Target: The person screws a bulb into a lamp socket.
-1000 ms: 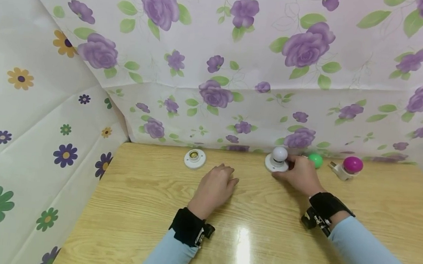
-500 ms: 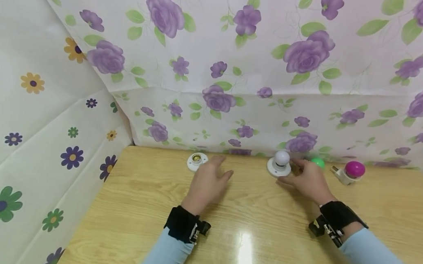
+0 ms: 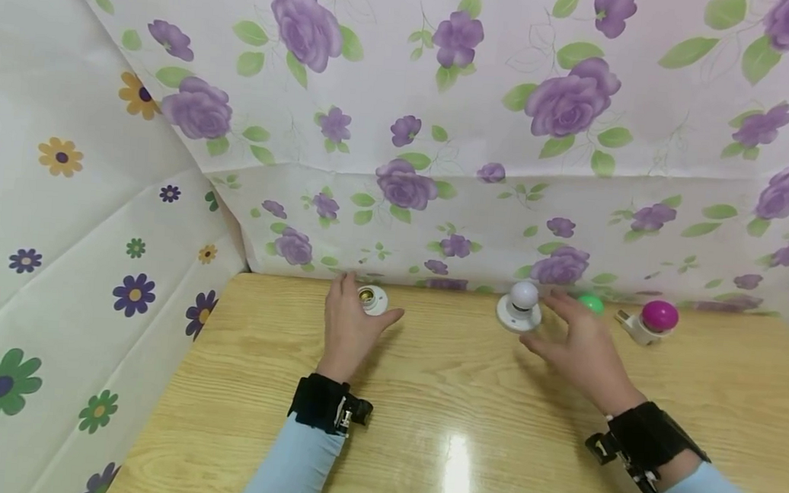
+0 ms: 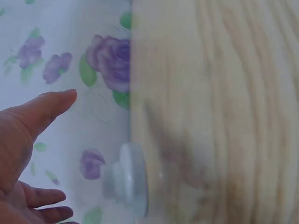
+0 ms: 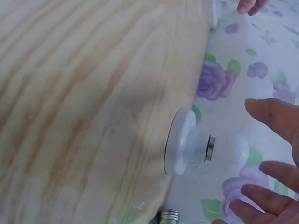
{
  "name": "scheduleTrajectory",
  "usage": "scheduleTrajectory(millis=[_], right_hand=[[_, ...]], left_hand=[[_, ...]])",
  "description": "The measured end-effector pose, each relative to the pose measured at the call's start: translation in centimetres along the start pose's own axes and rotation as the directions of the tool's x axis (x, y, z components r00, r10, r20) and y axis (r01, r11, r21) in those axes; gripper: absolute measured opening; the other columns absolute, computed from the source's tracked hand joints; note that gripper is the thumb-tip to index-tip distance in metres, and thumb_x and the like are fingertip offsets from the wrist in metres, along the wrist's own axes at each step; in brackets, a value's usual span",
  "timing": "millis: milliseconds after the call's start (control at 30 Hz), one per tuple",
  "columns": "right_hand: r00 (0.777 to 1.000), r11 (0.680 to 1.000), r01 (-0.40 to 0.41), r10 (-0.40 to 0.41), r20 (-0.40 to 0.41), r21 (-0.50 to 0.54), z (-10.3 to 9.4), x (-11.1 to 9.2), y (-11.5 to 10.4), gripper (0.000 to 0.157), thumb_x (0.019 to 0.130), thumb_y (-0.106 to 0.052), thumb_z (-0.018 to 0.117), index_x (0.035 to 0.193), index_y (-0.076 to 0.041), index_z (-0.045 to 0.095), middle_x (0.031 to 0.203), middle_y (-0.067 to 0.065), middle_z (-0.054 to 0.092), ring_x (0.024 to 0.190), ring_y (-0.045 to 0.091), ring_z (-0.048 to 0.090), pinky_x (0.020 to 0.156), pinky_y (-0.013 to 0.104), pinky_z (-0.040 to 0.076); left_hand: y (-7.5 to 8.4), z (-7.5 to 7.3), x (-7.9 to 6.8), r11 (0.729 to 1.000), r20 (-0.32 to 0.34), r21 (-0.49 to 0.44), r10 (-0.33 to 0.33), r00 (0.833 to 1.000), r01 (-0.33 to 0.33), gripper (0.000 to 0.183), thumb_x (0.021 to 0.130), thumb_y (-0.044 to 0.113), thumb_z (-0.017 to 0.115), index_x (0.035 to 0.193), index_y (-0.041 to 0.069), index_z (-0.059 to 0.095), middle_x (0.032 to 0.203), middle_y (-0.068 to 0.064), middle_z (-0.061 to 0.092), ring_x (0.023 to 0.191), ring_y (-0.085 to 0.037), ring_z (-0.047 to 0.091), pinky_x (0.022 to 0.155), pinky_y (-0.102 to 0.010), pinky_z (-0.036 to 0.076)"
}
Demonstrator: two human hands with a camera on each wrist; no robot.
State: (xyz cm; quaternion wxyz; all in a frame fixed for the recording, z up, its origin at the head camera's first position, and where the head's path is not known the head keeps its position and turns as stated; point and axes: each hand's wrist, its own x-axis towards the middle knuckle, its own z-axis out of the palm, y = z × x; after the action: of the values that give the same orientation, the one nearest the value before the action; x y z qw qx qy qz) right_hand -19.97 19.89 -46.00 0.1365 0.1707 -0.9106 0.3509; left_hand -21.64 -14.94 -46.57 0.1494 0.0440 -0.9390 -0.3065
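My left hand (image 3: 346, 331) is beside a round white lamp holder (image 3: 378, 299) with a brass-lined socket. Its thumb and fingers are spread to either side of the holder; a gap shows between them and the holder in the left wrist view. A white bulb (image 3: 524, 294) stands upright in a second white lamp holder (image 3: 515, 323), a strip of its metal screw base (image 5: 210, 148) showing. To the right of this bulb is my right hand (image 3: 586, 351), fingers spread apart and holding nothing. In the right wrist view they are at the bulb's far side, apart from it.
Behind my right hand a green bulb (image 3: 591, 303) lies against the flowered backdrop (image 3: 486, 115). Farther right, a magenta bulb (image 3: 660, 316) is fitted in a white plug-in holder (image 3: 642, 336). The wooden table (image 3: 425, 394) ends at the backdrop.
My left hand has moved left to the lamp holder, its fingers spreading. The right hand has opened and drawn back from the white bulb and its holder.
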Motion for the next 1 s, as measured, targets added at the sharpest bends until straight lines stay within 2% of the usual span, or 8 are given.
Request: scheduleTrajectory(millis=[100,267,400,533,700,1000], right_hand=[[0.999,0.998,0.018,-0.016,0.04,-0.061,0.1,-0.5,-0.3,0.071,0.07,-0.035,0.08,0.128,-0.004,0.053,0.134,0.02,0.043,0.122,0.038,0.038,0.094,0.054,0.036],[0.995,0.991,0.059,-0.05,0.081,-0.116,0.6,-0.8,-0.7,0.076,0.068,-0.037,0.081,0.131,-0.006,0.052,0.132,0.018,0.042,0.119,0.036,0.038,0.092,0.052,0.039],[0.992,0.987,0.099,-0.088,0.086,-0.128,1.0,-0.9,-1.0,0.075,0.066,-0.036,0.082,0.13,-0.008,0.054,0.132,0.017,0.04,0.12,0.034,0.036,0.093,0.05,0.038],[0.988,0.981,0.141,-0.132,0.077,-0.13,1.4,-0.8,-1.1,0.074,0.064,-0.034,0.084,0.128,-0.008,0.055,0.132,0.014,0.041,0.12,0.031,0.037,0.096,0.047,0.036],[0.98,0.975,0.193,-0.187,0.063,-0.108,1.7,-0.7,-1.0,0.073,0.063,-0.031,0.085,0.126,-0.007,0.056,0.129,0.012,0.044,0.117,0.026,0.04,0.096,0.041,0.036],[0.984,0.979,0.169,-0.162,0.067,-0.116,1.7,-0.8,-1.2,0.072,0.065,-0.029,0.083,0.127,-0.004,0.055,0.129,0.01,0.043,0.118,0.024,0.04,0.094,0.04,0.039]], left_hand=[[-0.6,0.2,0.1,0.999,0.006,0.034,-0.008,1.0,0.008,0.106,0.064,0.057,0.078,0.137,-0.005,0.032,0.131,-0.02,0.036,0.119,-0.031,0.037,0.097,-0.04,0.034],[-1.2,0.5,0.3,0.996,0.05,0.089,-0.037,0.998,0.032,0.106,0.063,0.057,0.078,0.134,-0.006,0.031,0.125,-0.02,0.036,0.113,-0.031,0.036,0.093,-0.042,0.036],[-1.6,0.8,0.6,0.99,0.07,0.135,-0.057,0.996,0.047,0.102,0.062,0.058,0.078,0.129,-0.005,0.035,0.122,-0.019,0.035,0.109,-0.031,0.036,0.087,-0.041,0.038],[-1.8,1.1,0.9,0.984,0.078,0.161,-0.088,0.993,0.074,0.097,0.062,0.058,0.078,0.124,-0.005,0.038,0.112,-0.016,0.036,0.101,-0.029,0.036,0.079,-0.039,0.04],[-1.9,1.6,1.1,0.98,0.094,0.177,-0.112,0.989,0.094,0.09,0.066,0.058,0.075,0.121,-0.005,0.042,0.108,-0.017,0.037,0.098,-0.031,0.037,0.077,-0.041,0.04],[-2.3,2.0,1.4,0.974,0.111,0.2,-0.131,0.985,0.107,0.075,0.072,0.053,0.073,0.113,-0.005,0.049,0.101,-0.015,0.04,0.094,-0.029,0.04,0.075,-0.038,0.04]])
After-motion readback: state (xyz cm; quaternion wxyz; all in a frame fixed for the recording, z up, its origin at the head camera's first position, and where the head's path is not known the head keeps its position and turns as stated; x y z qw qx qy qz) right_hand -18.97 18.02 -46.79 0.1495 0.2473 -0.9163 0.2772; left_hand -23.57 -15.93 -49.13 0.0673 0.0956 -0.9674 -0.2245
